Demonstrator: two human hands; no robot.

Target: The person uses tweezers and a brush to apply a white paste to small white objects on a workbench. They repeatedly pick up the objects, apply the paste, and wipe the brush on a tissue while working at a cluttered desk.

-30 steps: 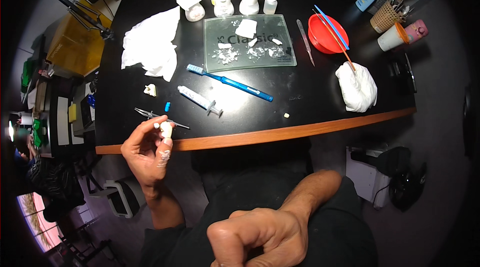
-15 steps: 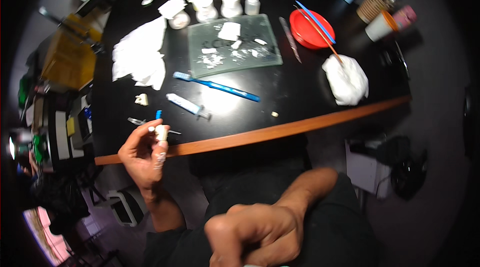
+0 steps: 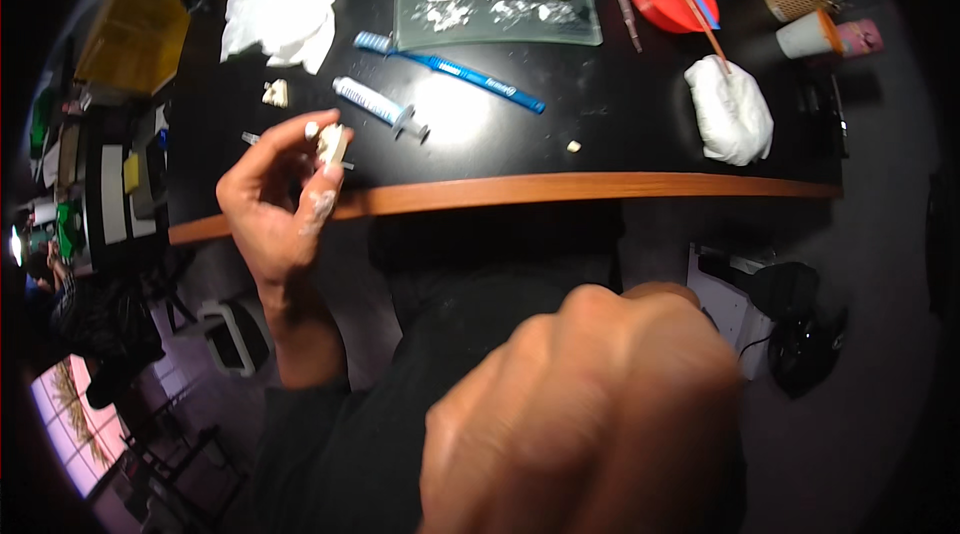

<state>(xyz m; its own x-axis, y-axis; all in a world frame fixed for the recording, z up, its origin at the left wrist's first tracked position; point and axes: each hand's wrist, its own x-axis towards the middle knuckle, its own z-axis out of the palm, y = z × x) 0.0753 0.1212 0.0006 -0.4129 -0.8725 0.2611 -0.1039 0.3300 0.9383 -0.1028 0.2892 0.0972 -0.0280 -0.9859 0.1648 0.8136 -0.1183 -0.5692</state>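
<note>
The left hand [image 3: 275, 209] pinches one cream piece [image 3: 333, 145] between thumb and finger, over the near-left edge of the table [image 3: 480, 193]. It looks light, stiff and brittle, best held by its sides. The right hand [image 3: 590, 404] curls; contents hidden. Farther: one toothbrush [image 3: 470, 79], one syringe [image 3: 372, 101], two cream bits [image 3: 275, 93].

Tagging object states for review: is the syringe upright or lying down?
Lying down: the syringe rests lengthwise on the black tabletop, nearer the person than the blue toothbrush.

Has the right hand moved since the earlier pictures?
Yes: the right hand now looms larger and appears nearer, in the view, to the table's wooden edge, so it has probably been raised.
</note>
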